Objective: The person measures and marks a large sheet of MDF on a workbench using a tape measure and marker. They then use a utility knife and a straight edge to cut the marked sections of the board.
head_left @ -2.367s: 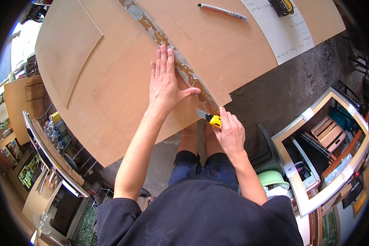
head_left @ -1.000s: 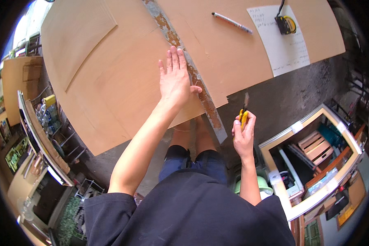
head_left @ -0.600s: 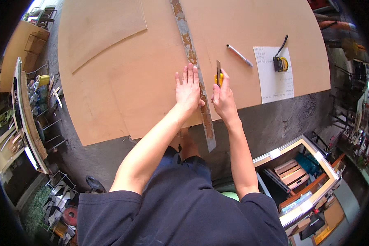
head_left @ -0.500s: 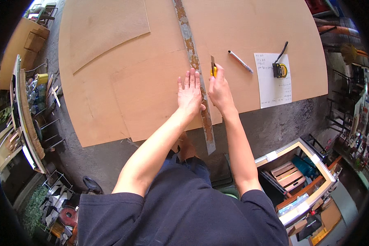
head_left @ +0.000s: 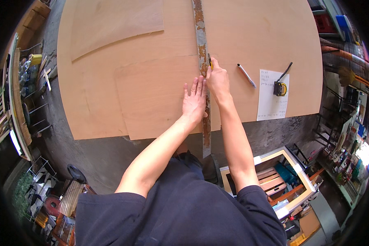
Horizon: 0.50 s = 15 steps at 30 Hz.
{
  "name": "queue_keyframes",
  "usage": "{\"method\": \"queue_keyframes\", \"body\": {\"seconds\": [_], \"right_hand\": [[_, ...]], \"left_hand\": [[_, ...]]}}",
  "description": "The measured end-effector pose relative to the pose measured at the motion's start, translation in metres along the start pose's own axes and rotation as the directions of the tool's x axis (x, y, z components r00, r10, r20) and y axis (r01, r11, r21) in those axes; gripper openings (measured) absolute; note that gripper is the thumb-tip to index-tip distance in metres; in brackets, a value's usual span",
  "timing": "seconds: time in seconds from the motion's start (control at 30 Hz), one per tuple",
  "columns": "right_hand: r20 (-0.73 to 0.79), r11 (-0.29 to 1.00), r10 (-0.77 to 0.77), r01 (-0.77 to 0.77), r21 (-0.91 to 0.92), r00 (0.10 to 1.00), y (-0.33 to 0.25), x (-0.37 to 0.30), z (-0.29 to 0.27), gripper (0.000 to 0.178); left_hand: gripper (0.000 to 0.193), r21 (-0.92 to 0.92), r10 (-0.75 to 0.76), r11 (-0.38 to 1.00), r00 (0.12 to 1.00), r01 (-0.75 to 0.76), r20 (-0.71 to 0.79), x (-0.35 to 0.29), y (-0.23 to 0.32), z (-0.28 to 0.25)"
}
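Note:
My left hand (head_left: 194, 100) lies flat with its fingers stretched out, pressing a long metal straightedge (head_left: 200, 28) onto the thin brown board (head_left: 160, 98). The straightedge has worn, rusty patches, and its near end sticks out past the board's front edge. In my right hand (head_left: 219, 84) is a utility knife (head_left: 210, 61) with a bit of yellow showing. Its tip sits close along the right side of the straightedge, just beyond my left fingertips. Whether the blade touches the board I cannot tell.
A marker pen (head_left: 247, 76) lies right of my right hand. Farther right, a black and yellow tape measure (head_left: 280, 88) rests on a white handwritten sheet (head_left: 270, 108). Another thin board piece (head_left: 119, 33) lies at the far left. A framed panel (head_left: 289, 153) stands below the board's right side.
My right hand has brought the knife left, from apart to right beside the straightedge. My left hand stays flat on the straightedge. The whole view has turned slightly.

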State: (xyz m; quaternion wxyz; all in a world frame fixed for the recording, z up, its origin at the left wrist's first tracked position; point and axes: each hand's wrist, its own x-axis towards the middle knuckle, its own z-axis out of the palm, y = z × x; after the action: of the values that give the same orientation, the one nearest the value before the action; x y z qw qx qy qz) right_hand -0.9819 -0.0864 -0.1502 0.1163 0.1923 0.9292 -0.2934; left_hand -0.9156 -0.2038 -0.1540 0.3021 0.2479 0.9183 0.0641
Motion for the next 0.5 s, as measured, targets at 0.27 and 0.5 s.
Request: {"method": "queue_keyframes", "body": {"seconds": [0.27,0.5], "right_hand": [[-0.081,0.997,0.017,-0.011,0.073,0.997,0.005,-0.004,0.005,0.033],[-0.093,0.999,0.023,-0.019,0.042,0.995,0.011,-0.035,0.008,0.034]], "left_hand": [[0.142,-0.107,0.036,0.993,0.999,-0.040,-0.038,0.000,-0.005,0.000],[0.137,-0.046,0.060,0.997,0.997,-0.062,-0.042,-0.003,-0.007,-0.002]]}}
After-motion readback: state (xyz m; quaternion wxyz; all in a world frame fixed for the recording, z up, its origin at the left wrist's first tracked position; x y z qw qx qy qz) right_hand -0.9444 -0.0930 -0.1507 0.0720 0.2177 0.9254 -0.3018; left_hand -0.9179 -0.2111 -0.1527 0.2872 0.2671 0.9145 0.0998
